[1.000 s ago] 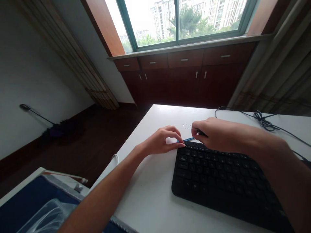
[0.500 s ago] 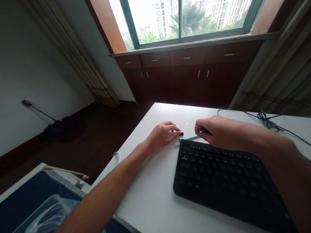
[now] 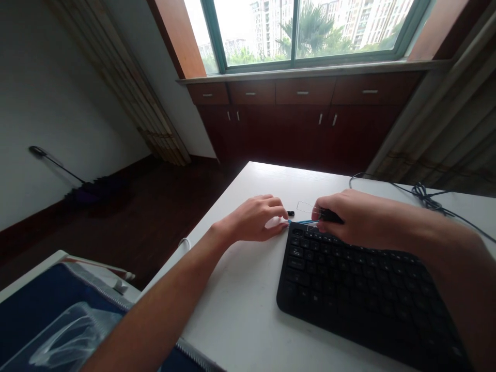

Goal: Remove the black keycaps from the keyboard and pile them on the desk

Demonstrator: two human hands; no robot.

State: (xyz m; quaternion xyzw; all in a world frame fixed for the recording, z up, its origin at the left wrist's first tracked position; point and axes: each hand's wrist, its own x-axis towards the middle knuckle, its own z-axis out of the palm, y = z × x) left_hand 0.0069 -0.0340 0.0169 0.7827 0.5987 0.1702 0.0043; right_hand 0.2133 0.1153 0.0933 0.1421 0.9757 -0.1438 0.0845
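Left hand [image 3: 256, 219] flat-curled on white desk [image 3: 240, 310], fingertips pinched on small black keycap [image 3: 290, 213] just off top-left corner of black keyboard [image 3: 360, 294]. Right hand [image 3: 349, 217] closed on dark handle of wire keycap puller [image 3: 306, 208]; wire loop sticks out leftward toward keycap, apart from it. Thin blue tool [image 3: 304, 222] lying along keyboard's back edge, between both hands, partly hidden.

Risks, as judged: keycap small and near desk's left edge, so a slip of the pinch could send it to the dark floor. Wire loop thin; sideways force could bend it or scratch neighbouring keys. Cable [image 3: 426, 199] at far right loose, well apart from hands.

Containers: open blue zip bag [image 3: 34, 310] at lower left, holding crumpled clear plastic [image 3: 65, 341]; other contents not discernible.
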